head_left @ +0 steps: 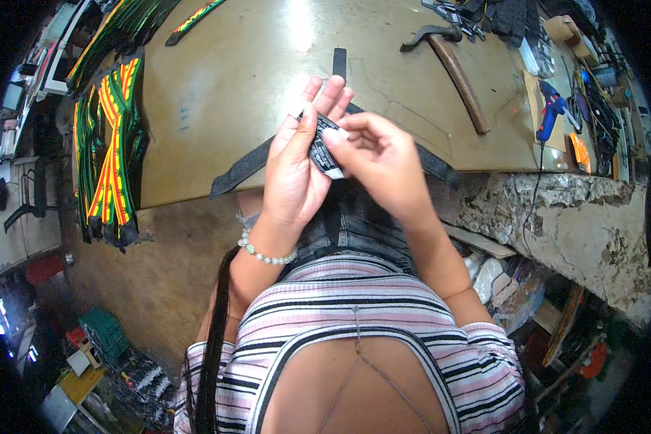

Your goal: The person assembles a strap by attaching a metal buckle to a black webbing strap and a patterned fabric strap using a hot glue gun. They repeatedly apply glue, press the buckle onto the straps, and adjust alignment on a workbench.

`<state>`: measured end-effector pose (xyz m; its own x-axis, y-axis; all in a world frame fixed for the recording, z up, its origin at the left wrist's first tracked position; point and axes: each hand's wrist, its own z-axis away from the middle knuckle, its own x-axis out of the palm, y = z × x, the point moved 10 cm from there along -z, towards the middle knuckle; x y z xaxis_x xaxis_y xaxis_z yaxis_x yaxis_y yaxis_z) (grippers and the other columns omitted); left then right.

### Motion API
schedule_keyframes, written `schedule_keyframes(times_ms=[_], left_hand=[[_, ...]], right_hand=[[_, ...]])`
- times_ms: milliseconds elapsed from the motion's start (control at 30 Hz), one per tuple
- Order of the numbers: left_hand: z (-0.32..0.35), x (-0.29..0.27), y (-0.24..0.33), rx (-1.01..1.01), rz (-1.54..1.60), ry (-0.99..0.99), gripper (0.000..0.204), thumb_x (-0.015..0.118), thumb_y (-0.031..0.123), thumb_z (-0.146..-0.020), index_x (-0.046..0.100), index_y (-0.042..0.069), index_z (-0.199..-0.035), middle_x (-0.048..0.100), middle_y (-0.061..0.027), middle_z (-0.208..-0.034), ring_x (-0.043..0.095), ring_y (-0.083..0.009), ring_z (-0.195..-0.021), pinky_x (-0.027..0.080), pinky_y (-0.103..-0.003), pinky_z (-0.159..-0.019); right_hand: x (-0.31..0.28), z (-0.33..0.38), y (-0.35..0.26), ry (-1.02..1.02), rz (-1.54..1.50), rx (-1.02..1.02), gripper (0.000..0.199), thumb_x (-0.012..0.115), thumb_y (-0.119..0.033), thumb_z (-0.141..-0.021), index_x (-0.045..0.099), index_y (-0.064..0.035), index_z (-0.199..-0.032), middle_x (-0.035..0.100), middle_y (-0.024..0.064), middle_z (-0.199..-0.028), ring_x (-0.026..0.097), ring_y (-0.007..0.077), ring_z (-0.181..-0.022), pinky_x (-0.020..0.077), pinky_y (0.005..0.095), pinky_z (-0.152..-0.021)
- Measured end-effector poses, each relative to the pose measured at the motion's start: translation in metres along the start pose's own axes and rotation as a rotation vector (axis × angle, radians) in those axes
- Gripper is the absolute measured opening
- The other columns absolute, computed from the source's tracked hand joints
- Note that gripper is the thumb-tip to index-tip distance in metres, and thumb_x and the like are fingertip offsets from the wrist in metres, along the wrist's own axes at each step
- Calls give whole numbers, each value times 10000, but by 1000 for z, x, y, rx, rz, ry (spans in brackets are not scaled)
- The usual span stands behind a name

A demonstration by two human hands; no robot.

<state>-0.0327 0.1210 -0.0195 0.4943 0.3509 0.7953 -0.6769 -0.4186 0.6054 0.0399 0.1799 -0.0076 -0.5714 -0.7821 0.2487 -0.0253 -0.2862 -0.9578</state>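
Both hands (333,155) pinch label (324,148) on strap (242,172), over table edge (173,197).

Both hands (left hand (293,170), right hand (380,163)) pinch a black label (324,148).

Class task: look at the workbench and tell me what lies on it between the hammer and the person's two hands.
In the head view, one short black strip lies on the bench between the hammer and the hands; the rest is bare board.
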Motion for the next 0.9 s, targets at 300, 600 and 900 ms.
schedule_keyframes(times_ms=[300,600,900], left_hand=[[26,-7,-16,-372,480,0,531,407,572,-1030,525,71,-1163,615,-70,-1113,602,-157,-804,524,-268,-556],[25,-2,48,86,-944,168,215,756,106,-887,751,22,-1085,738,-36,-980,509,-3,-699,429,-178,-653],[32,10,41,154,-963,144,244,718,89,-924,733,26,-1159,737,-30,-1002,609,-44,-826,492,-193,-759]], right_hand=[[-8,7,-27,-56,-75,21,142,732,-78,-907,637,15,-954,652,34,-730,562,44,-537,423,174,-425],[-33,22,-47,174,349,-111,128,768,-45,-863,646,-12,-878,620,-15,-701,519,2,-547,394,147,-472],[1,42,-62,103,493,-374,238,626,82,-883,676,44,-1113,590,87,-1090,595,64,-867,535,169,-668]])
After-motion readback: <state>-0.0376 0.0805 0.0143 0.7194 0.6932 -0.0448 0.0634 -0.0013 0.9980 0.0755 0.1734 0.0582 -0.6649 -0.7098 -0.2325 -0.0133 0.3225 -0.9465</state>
